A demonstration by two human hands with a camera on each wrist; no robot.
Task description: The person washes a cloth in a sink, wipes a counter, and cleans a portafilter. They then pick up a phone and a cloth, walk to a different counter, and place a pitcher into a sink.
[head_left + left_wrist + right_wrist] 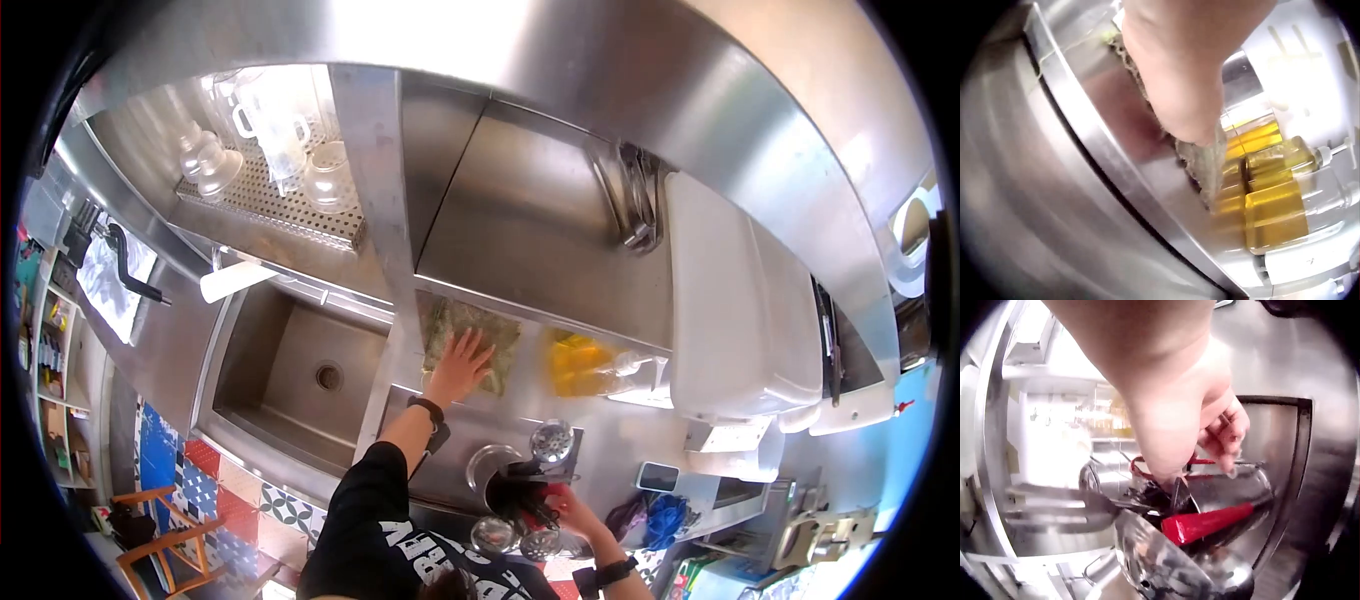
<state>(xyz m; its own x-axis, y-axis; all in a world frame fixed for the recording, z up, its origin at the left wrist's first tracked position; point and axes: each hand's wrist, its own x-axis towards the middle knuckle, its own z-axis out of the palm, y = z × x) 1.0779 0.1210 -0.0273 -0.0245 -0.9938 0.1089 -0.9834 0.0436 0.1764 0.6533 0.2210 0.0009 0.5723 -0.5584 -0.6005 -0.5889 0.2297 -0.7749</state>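
Note:
In the head view my left hand (461,366) lies palm down with spread fingers on a mottled green cloth (500,345) on the counter. The cloth's ragged edge (1210,181) shows under that hand in the left wrist view. My right hand (1179,412) reaches down among kitchen utensils at a metal canister (1235,481), its fingers bent and its thumb tip low between the tools. A red handle (1210,523), a slotted turner (1060,509) and a shiny ladle (1154,556) are close by it. I cannot tell whether the right hand grips one of them.
Right of the cloth stand clear bottles of yellow liquid (580,365). A sink (325,340) is to the left, with glassware (325,180) on a perforated rack behind it. Metal tools (640,200) lie on the steel shelf beside a white bin (740,290). A phone (657,476) rests at right.

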